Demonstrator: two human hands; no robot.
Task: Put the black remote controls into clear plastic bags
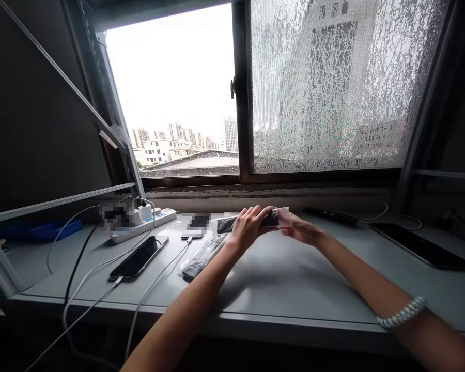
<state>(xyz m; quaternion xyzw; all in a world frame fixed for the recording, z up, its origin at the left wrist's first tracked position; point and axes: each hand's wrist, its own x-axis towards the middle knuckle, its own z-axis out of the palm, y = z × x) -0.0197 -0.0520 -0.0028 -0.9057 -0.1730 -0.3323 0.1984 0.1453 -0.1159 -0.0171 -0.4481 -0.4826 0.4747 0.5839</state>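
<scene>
My left hand (249, 225) is wrapped over a dark, flat, oblong item in a clear plastic bag (269, 219), held just above the table. At the bag's right end, my right hand (300, 230) grips the pale, translucent plastic flap (283, 217); some of its fingers are hidden behind it. What the dark item is does not show clearly. A second dark item in a clear plastic bag (203, 257) lies on the table, left of and below my left hand.
On the left lie a phone (141, 258) with a white cable plugged in, a blurred-out device (197, 226) and a white power strip (151, 223). Loose cables hang over the front edge. A dark tablet-like slab (422, 245) lies right, below the window (244, 93) frame.
</scene>
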